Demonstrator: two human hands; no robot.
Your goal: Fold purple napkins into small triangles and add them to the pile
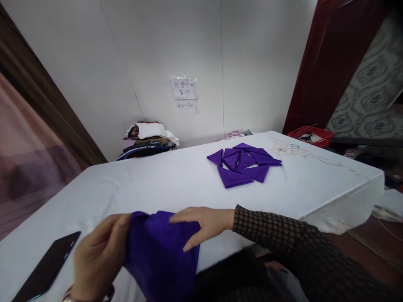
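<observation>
A purple cloth napkin [160, 256] hangs over the near edge of the white-covered table [151, 184]. My left hand [97, 256] grips its left edge with the fingers curled round the fabric. My right hand [203, 224] lies on top of the cloth's upper right part, fingers stretched out and pressing it flat. Farther back on the table, several folded purple triangular napkins [242, 164] lie in a ring, apart from both hands.
A black phone [47, 266] lies at the table's near left. A stack of folded fabrics [147, 140] sits at the back by the wall. A red basket [311, 136] stands beyond the table's far right corner. A paper note [185, 93] is stuck to the wall.
</observation>
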